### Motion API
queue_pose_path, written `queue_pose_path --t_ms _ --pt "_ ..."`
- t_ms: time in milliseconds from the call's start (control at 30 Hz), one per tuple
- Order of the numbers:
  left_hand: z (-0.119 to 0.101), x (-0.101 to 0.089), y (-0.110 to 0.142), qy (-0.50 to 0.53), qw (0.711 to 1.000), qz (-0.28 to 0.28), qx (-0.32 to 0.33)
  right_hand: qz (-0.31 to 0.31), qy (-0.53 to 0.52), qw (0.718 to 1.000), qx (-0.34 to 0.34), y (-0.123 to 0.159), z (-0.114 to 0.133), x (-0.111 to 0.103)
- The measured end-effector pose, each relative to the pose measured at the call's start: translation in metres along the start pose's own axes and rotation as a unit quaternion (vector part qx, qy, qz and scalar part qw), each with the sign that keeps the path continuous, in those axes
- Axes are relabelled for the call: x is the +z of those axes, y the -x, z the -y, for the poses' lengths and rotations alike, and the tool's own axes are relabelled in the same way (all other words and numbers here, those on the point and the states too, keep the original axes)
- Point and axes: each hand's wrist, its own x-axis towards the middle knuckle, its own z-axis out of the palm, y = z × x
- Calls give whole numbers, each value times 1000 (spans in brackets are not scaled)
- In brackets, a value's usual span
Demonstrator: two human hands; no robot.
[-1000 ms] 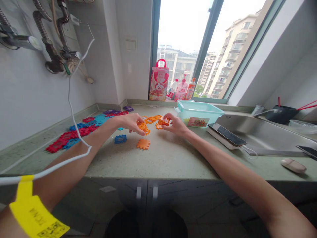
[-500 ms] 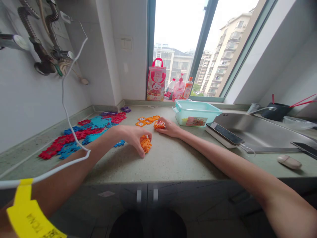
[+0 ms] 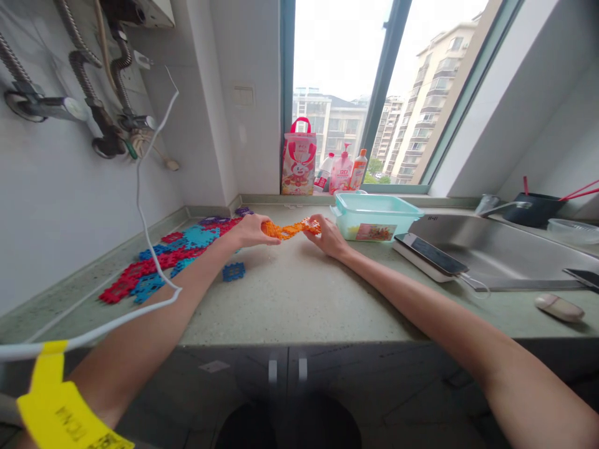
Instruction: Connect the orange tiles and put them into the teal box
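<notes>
My left hand (image 3: pixel 250 229) and my right hand (image 3: pixel 327 236) are both closed on the ends of a joined strip of orange plastic puzzle tiles (image 3: pixel 290 229), held just above the green speckled countertop (image 3: pixel 299 293) near its back. A single blue tile (image 3: pixel 233 271) lies on the counter below my left forearm. Joined red, blue and purple tiles (image 3: pixel 163 259) spread along the left wall.
A mint lidded plastic box (image 3: pixel 374 216) stands right of my hands. A phone (image 3: pixel 428 252) lies by the steel sink (image 3: pixel 496 252). Bottles and a pink bag (image 3: pixel 299 159) line the windowsill. A white cable (image 3: pixel 150 249) hangs from wall pipes at left. A small pale object (image 3: pixel 559 307) rests at right.
My left hand picked up the orange tiles from the counter and brought them to the piece in my right hand. The loose orange tiles are gone from the counter; both hands now hold one strip.
</notes>
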Motion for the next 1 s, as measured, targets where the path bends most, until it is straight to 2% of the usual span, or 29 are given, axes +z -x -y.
queue_pose_path --t_ms 67,133,333,567,700,800,1000 --pt "-1 7 -7 -23 998 -57 -26 -26 7 1000 -4 -6 -4 5" --pt "-5 14 -12 -42 995 -71 -58 -29 20 999 13 -14 -9 12" --pt "-13 33 -9 -120 983 -17 -136 -23 99 989 105 -44 -22 38" --pt "-7 39 -8 -144 977 4 -160 36 98 987 125 -50 -34 45" --pt "3 40 -8 -138 981 6 -135 63 65 983 157 -49 -40 46" --pt "9 38 -4 -116 988 6 -98 58 63 980 178 -49 -41 45" --pt "15 29 2 -113 990 -65 -47 44 56 976 206 -38 -25 29"
